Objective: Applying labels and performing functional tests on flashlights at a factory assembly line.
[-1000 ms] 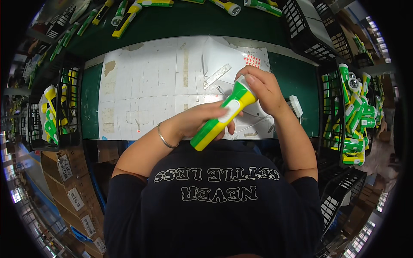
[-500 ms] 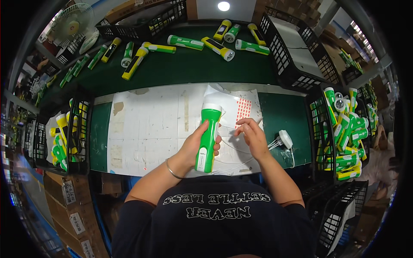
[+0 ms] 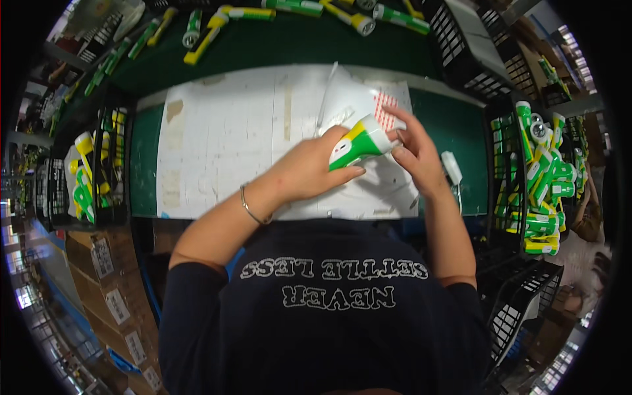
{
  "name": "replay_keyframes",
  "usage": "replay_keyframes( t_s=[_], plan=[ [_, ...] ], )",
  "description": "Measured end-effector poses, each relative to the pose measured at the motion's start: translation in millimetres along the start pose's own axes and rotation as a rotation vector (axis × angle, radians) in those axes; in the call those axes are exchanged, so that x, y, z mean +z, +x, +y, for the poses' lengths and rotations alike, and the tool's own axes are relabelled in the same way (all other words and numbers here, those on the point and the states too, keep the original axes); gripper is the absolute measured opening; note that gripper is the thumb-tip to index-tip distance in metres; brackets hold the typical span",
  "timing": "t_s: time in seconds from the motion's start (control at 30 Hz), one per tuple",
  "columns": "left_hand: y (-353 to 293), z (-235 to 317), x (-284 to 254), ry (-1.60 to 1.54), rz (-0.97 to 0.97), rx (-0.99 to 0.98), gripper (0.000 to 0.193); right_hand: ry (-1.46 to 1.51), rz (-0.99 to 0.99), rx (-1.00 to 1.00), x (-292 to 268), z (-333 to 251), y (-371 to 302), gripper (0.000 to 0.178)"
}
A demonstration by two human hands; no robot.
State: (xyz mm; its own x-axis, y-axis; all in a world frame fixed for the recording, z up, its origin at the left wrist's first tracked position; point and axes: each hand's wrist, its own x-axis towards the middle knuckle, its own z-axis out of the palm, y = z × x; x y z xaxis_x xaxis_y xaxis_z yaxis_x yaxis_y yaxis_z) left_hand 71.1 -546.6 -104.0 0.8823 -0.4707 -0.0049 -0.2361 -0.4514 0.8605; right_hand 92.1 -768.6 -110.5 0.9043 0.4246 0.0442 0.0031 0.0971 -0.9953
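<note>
My left hand (image 3: 309, 168) is wrapped round a green and yellow flashlight (image 3: 359, 146) with a white head, held tilted above the white work surface. The flashlight's head points to the right, and the palm hides its tail end. At the white head is my right hand (image 3: 421, 157), its fingers apart, with the thumb and a bent finger close against the rim. Whether they press on the lens I cannot tell. Just behind the hands lies a white sheet with rows of small red stickers (image 3: 384, 110), partly covered by my right fingers.
More flashlights (image 3: 289, 6) lie along the green far part of the bench. Black crates with flashlights stand on the left (image 3: 113, 164) and right (image 3: 501, 178). Another black crate (image 3: 461, 56) is at the far right. A white plug-like piece (image 3: 451, 168) with cable sits beside my right wrist.
The flashlight has gone from upright with its head away from me to tilted rightward, turned to show its yellow side. My right hand has come up to its head. The view has tipped downward.
</note>
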Motion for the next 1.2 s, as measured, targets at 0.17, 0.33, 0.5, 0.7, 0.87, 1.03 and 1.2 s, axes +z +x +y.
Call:
replay_keyframes(
  t_s=[0.17,0.33,0.5,0.7,0.87,1.03,1.2],
  plan=[
    [-10.6,6.6,-17.8,0.356,-0.016,0.083,0.045,-0.208,-0.098,0.033,5.6,-20.6,-2.1,0.062],
    [-34.1,6.2,-54.1,0.49,-0.003,0.005,0.032,-0.084,-0.02,-0.027,-11.1,-10.6,-14.3,0.065],
    [-44.7,11.8,-61.6,0.453,0.076,0.034,0.032,-0.111,-0.065,-0.081,-11.6,-12.2,-17.4,0.068],
    [-43.4,14.8,-58.6,0.434,0.119,0.081,0.033,-0.109,-0.052,-0.103,-12.5,-19.5,-20.7,0.066],
    [-40.9,20.4,-60.6,0.361,0.126,0.116,0.034,-0.033,-0.032,-0.107,-10.6,-14.9,-23.3,0.067],
    [-39.7,19.3,-57.4,0.356,0.172,0.159,0.032,-0.076,-0.06,-0.081,-16.2,-16.8,-22.3,0.066],
    [-30.2,15.7,-57.5,0.361,0.235,0.186,0.039,-0.264,0.102,-0.135,-13.2,-21.0,-22.5,0.063]
  ],
)
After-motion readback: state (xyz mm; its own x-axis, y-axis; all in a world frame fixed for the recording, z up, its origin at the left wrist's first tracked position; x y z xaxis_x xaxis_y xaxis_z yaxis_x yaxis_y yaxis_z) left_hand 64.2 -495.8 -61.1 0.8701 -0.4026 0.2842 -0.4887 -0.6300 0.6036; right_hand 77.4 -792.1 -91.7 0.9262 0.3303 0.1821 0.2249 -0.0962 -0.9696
